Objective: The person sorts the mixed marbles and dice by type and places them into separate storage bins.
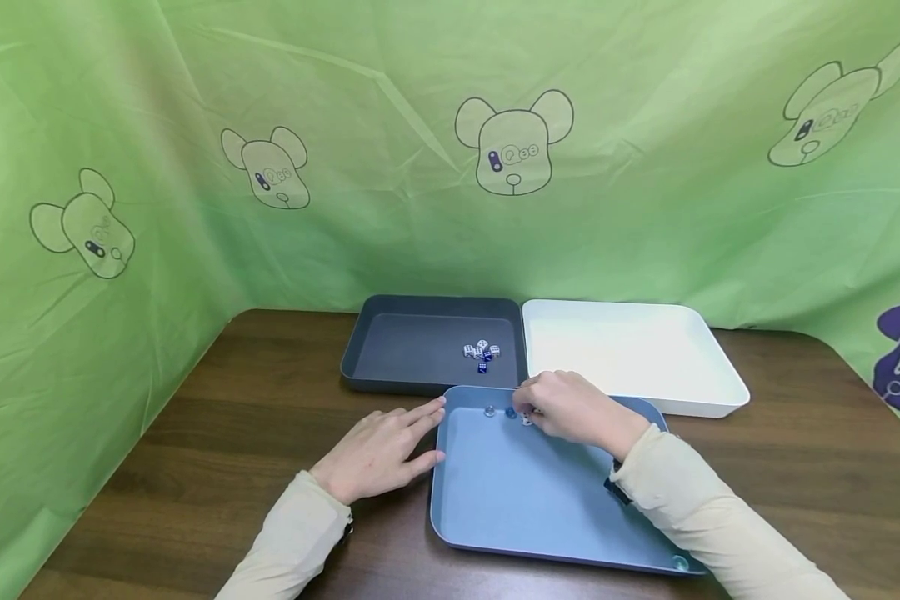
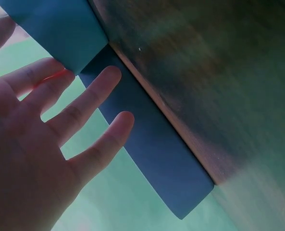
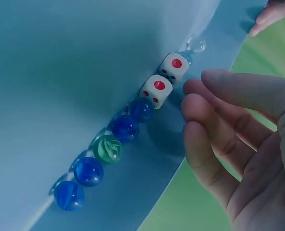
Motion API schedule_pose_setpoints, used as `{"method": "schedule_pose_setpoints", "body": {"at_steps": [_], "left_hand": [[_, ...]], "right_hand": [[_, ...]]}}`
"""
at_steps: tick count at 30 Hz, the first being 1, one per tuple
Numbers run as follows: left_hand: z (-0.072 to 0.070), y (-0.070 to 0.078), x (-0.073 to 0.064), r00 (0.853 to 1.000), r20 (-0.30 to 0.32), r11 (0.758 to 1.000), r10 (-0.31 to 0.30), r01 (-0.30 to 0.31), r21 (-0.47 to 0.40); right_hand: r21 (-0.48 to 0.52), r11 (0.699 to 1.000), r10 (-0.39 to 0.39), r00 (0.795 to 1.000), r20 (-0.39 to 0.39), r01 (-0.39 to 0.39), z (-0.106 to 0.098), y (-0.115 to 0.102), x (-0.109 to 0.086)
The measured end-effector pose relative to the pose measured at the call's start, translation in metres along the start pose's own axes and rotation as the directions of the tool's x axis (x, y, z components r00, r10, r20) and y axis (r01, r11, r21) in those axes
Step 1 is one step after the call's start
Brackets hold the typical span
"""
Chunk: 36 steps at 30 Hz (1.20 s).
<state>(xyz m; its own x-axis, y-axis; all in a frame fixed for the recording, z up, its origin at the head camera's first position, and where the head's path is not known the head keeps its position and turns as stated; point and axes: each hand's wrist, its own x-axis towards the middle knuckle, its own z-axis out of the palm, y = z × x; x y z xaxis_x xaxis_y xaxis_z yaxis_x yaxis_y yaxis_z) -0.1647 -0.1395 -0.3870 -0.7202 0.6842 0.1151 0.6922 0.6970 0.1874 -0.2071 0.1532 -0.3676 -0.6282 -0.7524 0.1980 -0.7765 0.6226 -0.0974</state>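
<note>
My left hand (image 1: 382, 454), fingers spread, rests at the left rim of the blue tray (image 1: 525, 500); the left wrist view shows its fingers beside the tray's outer wall. My right hand (image 1: 570, 408) reaches over the tray's far edge, its fingers loosely bent. In the right wrist view nothing shows between thumb and fingers, whose tips are close to two white dice, a nearer die (image 3: 156, 91) and a farther die (image 3: 174, 67). Along the wall lie several marbles, including a blue marble (image 3: 125, 128), a green-swirled marble (image 3: 107, 148) and a clear marble (image 3: 196, 44).
Behind stands a dark grey tray (image 1: 405, 350) holding several white dice (image 1: 469, 351) and blue dice (image 1: 483, 367). To its right is a white tray (image 1: 615, 342). One more marble (image 1: 680, 562) sits in the blue tray's near right corner. A green curtain (image 1: 390, 242) hangs behind the wooden table (image 1: 217, 467).
</note>
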Motion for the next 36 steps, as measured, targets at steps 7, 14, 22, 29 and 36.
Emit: {"method": "schedule_pose_setpoints", "body": {"at_steps": [7, 14, 22, 29, 36], "left_hand": [[0.0, -0.001, 0.0, 1.0, 0.001, 1.0, -0.001, 0.001, 0.001], [0.0, 0.0, 0.0, 1.0, -0.003, 1.0, 0.001, -0.001, 0.014], [0.0, 0.0, -0.001, 1.0, -0.002, 1.0, 0.003, -0.003, 0.023], [0.001, 0.0, 0.0, 1.0, 0.003, 1.0, 0.0, 0.0, 0.016], [0.0, 0.0, 0.0, 1.0, 0.002, 1.0, -0.001, 0.001, 0.013]], "right_hand": [[-0.065, 0.997, -0.038, 0.999, -0.014, 0.037, 0.008, 0.0, 0.0], [-0.12, 0.99, -0.08, 0.996, -0.042, 0.074, 0.013, -0.002, 0.0], [-0.163, 0.984, -0.084, 0.996, -0.037, 0.077, 0.014, -0.004, 0.0], [-0.149, 0.986, -0.079, 0.997, -0.018, 0.076, 0.013, -0.006, 0.0], [-0.11, 0.991, -0.075, 0.997, -0.001, 0.074, 0.013, -0.007, 0.0]]}}
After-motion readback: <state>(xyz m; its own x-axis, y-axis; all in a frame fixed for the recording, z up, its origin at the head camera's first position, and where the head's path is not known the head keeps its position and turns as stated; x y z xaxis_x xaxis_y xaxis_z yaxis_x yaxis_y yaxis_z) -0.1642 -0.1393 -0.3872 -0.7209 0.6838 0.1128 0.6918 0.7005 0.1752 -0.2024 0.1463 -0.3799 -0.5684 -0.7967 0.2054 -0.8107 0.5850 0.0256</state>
